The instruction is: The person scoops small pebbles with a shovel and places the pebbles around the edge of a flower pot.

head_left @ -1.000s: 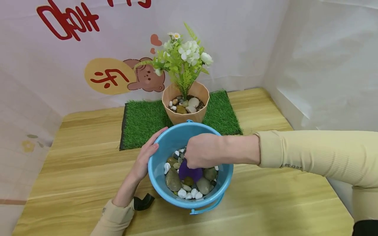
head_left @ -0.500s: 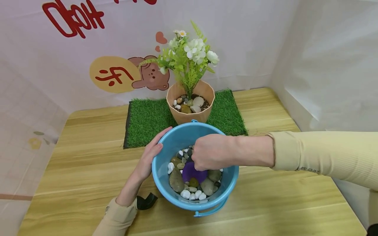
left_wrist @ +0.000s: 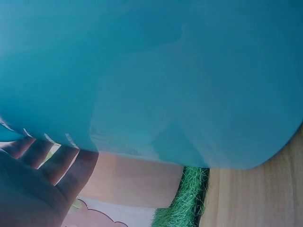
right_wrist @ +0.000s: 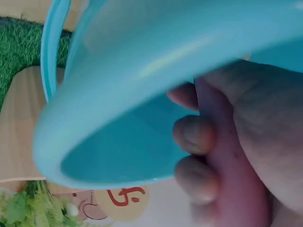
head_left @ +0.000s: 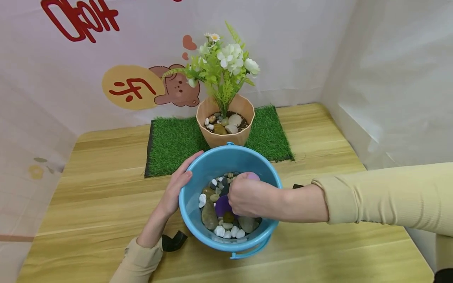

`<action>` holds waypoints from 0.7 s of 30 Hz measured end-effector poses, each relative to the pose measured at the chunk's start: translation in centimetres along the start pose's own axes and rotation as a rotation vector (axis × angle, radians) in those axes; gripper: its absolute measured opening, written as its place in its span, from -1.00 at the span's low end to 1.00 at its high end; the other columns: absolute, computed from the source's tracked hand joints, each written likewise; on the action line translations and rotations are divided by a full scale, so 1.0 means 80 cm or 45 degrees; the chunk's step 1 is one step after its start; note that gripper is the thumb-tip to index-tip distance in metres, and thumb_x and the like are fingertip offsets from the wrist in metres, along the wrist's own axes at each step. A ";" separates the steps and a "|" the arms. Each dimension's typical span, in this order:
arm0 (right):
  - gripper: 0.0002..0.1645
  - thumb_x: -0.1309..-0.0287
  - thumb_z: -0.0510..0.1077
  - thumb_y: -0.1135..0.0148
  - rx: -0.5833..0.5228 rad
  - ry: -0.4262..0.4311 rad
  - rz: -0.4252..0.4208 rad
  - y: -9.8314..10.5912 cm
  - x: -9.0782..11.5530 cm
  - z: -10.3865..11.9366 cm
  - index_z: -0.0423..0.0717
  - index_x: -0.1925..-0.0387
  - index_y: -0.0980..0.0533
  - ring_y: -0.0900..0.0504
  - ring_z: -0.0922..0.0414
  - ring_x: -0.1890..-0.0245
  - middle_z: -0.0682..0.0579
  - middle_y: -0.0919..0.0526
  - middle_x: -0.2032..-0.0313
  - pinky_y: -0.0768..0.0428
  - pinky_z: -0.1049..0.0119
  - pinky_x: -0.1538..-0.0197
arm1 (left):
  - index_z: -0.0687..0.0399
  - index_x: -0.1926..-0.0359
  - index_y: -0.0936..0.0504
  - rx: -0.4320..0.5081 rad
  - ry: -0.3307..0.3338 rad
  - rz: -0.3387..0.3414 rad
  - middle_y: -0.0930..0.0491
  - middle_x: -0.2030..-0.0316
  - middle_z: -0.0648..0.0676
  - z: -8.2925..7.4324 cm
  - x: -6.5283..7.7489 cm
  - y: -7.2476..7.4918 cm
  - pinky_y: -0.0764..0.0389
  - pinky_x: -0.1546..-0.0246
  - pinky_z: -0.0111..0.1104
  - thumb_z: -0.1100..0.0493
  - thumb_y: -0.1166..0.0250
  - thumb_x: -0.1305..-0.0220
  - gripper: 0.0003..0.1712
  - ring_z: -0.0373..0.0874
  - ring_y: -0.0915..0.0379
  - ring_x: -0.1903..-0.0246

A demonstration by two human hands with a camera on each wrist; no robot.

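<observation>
My right hand (head_left: pixel 252 195) reaches over a light blue bucket (head_left: pixel 192 230) with its fingers wrapped round the pink handle (right_wrist: pixel 236 165) of a toy shovel. The shovel's purple blade (head_left: pixel 222 205) lies among the stones inside; part of it is hidden by the hand. Grey-brown stones (head_left: pixel 209 217) and small white stones (head_left: pixel 219 231) cover the bucket's bottom. My left hand (head_left: pixel 174 190) lies along the bucket's left side, thumb at the rim. Its fingers stretch straight along the outer wall in the left wrist view.
Behind the bucket, a peach flowerpot (head_left: pixel 226 138) with white artificial flowers (head_left: pixel 231 59) stands on a green turf mat (head_left: pixel 170 145). A black strap-like piece (head_left: pixel 174 241) sits by my left wrist. White wall sheets (head_left: pixel 393 98) border the wooden table (head_left: pixel 88 204).
The right wrist has dropped and the fist has tilted, so the shovel's pink handle end now shows above it. The left hand stays at the bucket; the head view shifts slightly.
</observation>
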State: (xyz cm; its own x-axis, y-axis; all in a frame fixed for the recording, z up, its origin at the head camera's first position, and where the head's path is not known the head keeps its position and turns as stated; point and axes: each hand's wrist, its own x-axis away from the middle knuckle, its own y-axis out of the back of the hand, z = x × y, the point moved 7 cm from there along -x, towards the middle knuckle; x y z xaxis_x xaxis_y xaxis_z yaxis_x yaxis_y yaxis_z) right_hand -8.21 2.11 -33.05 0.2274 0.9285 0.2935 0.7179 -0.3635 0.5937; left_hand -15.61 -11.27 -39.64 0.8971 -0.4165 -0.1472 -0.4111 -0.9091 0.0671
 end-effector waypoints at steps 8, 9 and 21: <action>-0.65 0.04 -0.24 -0.08 -0.076 0.123 -0.265 -0.016 0.004 -0.009 0.28 0.76 -0.41 -0.03 0.20 0.73 0.30 -0.43 0.77 0.01 0.31 0.65 | -0.13 -0.45 -0.11 0.010 0.004 0.002 -0.25 -0.37 0.21 0.002 0.001 0.001 -0.52 -0.13 -0.05 0.11 0.24 -0.43 -0.41 -0.06 -0.38 -0.26; -0.66 0.03 -0.22 -0.10 -0.070 0.161 -0.275 -0.017 0.005 -0.009 0.29 0.73 -0.45 -0.06 0.20 0.73 0.30 -0.49 0.75 -0.01 0.31 0.65 | -0.13 -0.45 -0.11 0.010 0.008 0.006 -0.24 -0.38 0.21 0.002 0.001 0.001 -0.52 -0.14 -0.05 0.11 0.24 -0.43 -0.42 -0.05 -0.38 -0.26; -0.68 0.06 -0.25 0.11 0.156 0.369 -0.340 -0.007 0.013 -0.005 0.20 0.76 -0.33 -0.21 0.23 0.78 0.24 -0.46 0.73 -0.21 0.38 0.68 | -0.10 -0.45 -0.11 0.034 -0.005 0.026 -0.24 -0.37 0.24 -0.001 -0.001 0.000 -0.49 -0.13 0.11 0.13 0.23 -0.42 -0.41 0.17 -0.33 -0.27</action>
State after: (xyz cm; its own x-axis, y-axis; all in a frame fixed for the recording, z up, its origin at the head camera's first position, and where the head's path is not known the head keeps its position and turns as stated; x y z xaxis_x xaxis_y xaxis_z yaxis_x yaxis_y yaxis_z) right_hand -8.66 3.29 -32.79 -0.1593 0.9230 0.3504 0.8036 -0.0849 0.5890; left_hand -15.65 -11.27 -39.54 0.8880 -0.4347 -0.1501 -0.4333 -0.9002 0.0436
